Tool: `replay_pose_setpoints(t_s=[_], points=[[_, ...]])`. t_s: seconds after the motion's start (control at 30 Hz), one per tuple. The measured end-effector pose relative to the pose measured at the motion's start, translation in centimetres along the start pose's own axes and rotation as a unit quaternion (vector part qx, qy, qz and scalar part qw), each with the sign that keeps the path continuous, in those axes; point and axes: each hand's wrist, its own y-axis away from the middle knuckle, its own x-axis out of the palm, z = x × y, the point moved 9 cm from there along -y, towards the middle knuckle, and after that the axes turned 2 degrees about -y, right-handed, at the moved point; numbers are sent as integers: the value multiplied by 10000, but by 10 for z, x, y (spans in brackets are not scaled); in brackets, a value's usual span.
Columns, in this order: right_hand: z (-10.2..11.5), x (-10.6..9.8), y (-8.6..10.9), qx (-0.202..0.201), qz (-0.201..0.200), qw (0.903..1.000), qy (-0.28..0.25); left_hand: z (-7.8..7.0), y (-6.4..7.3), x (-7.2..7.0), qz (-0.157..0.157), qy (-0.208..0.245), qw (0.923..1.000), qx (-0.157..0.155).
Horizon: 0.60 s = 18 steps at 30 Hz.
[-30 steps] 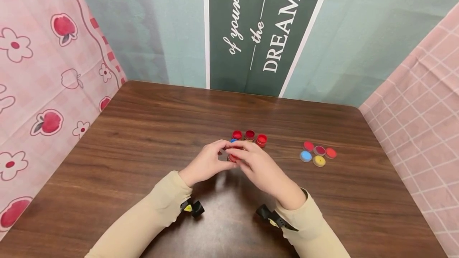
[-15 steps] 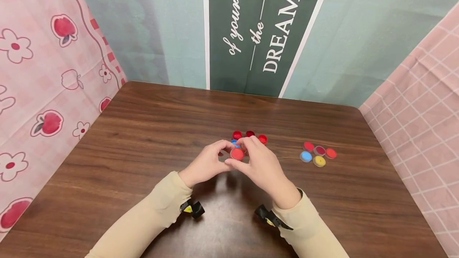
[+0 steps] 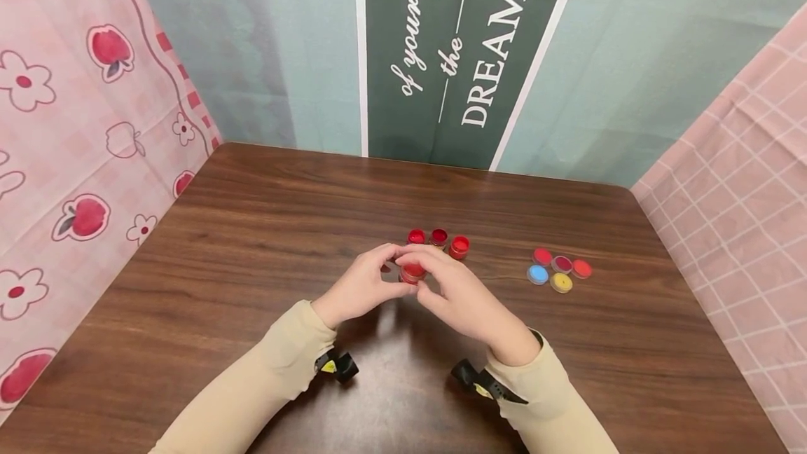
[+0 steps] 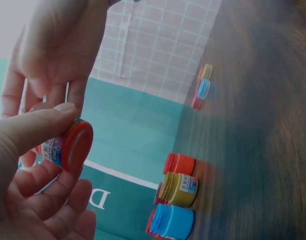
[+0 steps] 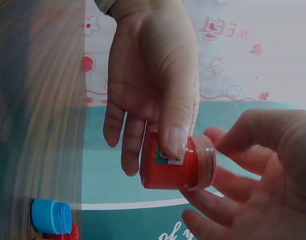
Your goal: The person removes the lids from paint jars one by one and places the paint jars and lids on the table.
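My left hand (image 3: 362, 289) pinches a small red paint jar (image 3: 412, 272) between thumb and fingers, above the table. In the right wrist view the jar (image 5: 165, 167) lies sideways, its ridged screw lid (image 5: 206, 161) towards my right hand (image 3: 463, 293). The right fingers are loosely spread around the lid end; the right thumb stands apart from the lid. Behind the hands are lidless jars: a red one (image 3: 416, 236), a dark red one (image 3: 438, 237) and another red one (image 3: 459, 247). A blue jar (image 4: 174, 221) and a yellow jar (image 4: 180, 190) show in the left wrist view.
Right of the jars lie loose lids, among them a blue lid (image 3: 538, 274), a yellow lid (image 3: 562, 282) and a dark red lid (image 3: 562, 265). The wooden table (image 3: 284, 202) meets a green backdrop (image 3: 252, 76), with pink cloths at both sides.
The right hand moved back from the lid, baring its red top, then came over it again; now its thumb has parted from the lid. The left hand keeps its hold on the jar.
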Motion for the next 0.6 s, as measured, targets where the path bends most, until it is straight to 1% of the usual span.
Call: replay_pose_setpoints(t_s=[0.1,0.2,0.27,0.33,0.43,0.6], points=[[-2,-2,-1,176,-314,9987,349,1,2,0,32,-25,10000,-30],[-7,-6,0,537,-642,9927,872,1,2,2,120,2,9999,-64],[-11,-6,1,719,-736,9884,1115,1,2,4,177,33,9998,-96],[-12,-5,1,793,-725,9870,1197,2,2,4,194,36,9997,-126],[-10,-4,-1,654,-628,9896,1118,3,2,4,168,-10,9998,-111],[-4,-2,-1,165,-252,9961,824,3,2,3,144,-45,9998,-96]])
